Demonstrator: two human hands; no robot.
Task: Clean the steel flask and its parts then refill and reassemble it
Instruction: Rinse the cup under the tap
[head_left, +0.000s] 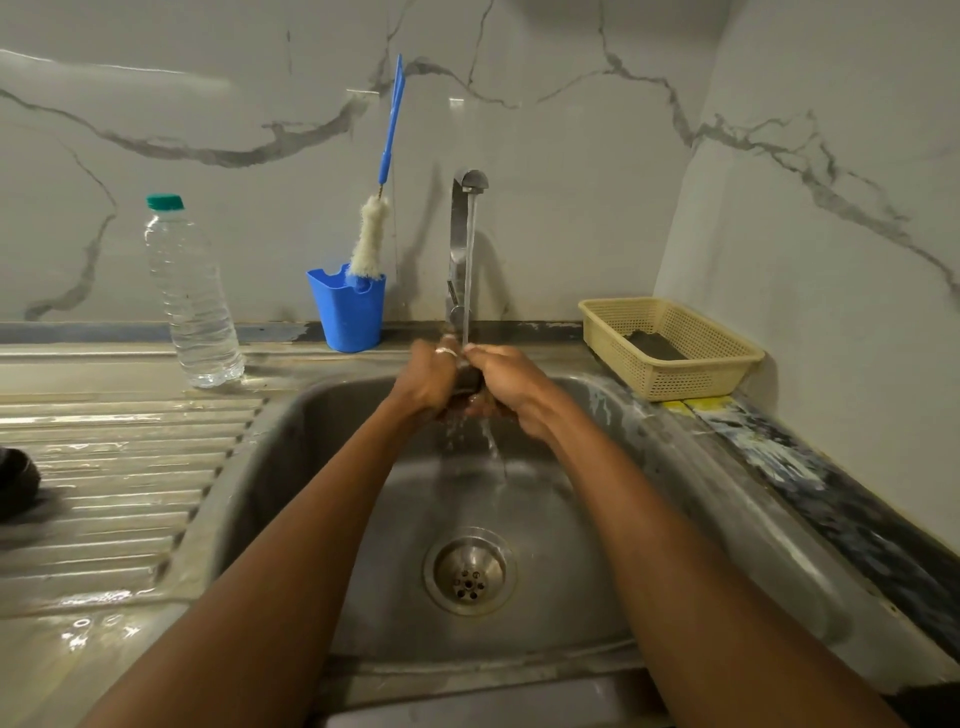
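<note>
Both my hands are together under the running tap (469, 182), over the steel sink (311, 415). My left hand (427, 376) and my right hand (506, 382) grip a small dark flask part (467, 375) between them, mostly hidden by the fingers. The stream lands on it and water falls from my hands into the basin toward the drain (469, 571). A dark round object (15, 480) lies on the drainboard at the far left edge; what it is cannot be told. The flask body is not in view.
A clear water bottle (189, 296) with a green cap stands on the back left of the drainboard. A blue cup (349, 309) holds a blue-handled bottle brush (371, 236). A beige mesh basket (670, 345) sits at the right, by the marble wall.
</note>
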